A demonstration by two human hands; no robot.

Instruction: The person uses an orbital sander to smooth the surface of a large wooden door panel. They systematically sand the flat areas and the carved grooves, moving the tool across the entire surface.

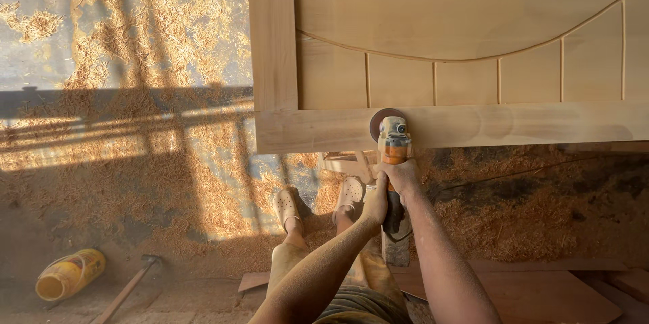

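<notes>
Angle grinder (393,145), orange and grey, rests its dark disc on the bottom rail of a pale wooden door (466,47) lying flat. The right hand (401,175) wraps closed around the grinder's body; the left hand (376,203) curls its fingers about the rear grip. Sawdust (169,182) carpets the floor, where a yellow plastic container (69,274) lies tipped beside a hammer (132,283).

The wooden door panel (446,47) lies flat, above the floor (135,162) which is covered with shavings. The angle grinder (393,145) rests on the near edge of the panel, with the right hand (401,174) and the left hand (376,203) behind it. Far left on the floor lies a jug (69,274), with a hammer (130,285) just beside it on the right.
</notes>
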